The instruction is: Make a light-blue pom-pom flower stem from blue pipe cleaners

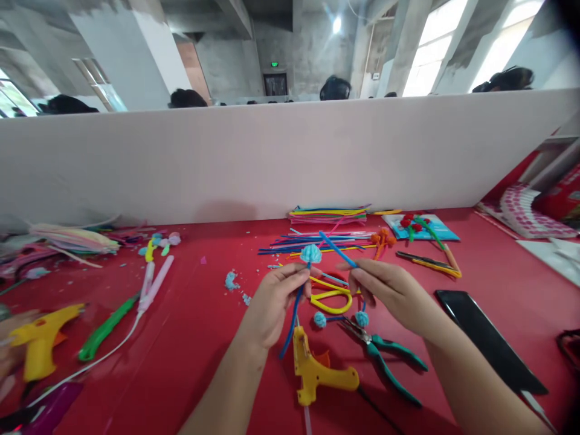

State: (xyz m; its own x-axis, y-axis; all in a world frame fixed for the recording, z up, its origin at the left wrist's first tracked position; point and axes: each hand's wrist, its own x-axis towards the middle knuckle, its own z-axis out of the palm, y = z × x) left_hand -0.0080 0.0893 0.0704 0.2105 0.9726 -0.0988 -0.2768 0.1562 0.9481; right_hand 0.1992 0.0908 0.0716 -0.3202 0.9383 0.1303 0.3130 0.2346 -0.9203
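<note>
My left hand (281,296) pinches a dark blue pipe cleaner stem (292,323) just beneath its fluffy light blue pom-pom flower (310,253), which stands upright. Between the fingers of my right hand (385,289) is a bright blue pipe cleaner (338,249), its free end tilted up and left towards the flower but apart from it. Below my hands lie yellow-handled scissors (330,302), partly covered by my fingers. Two small light blue pom-poms (319,319) lie close by. Teal-handled pliers (385,353) and a yellow glue gun (312,374) rest nearer to me.
Bundled pipe cleaners (328,215) lie along the white partition (272,163). At right are a black phone (487,335) and red pom-pom flowers (417,223). On the left, another person's hand (13,338) is by a second yellow glue gun (43,338), near a pink curling-iron-like tool (154,284).
</note>
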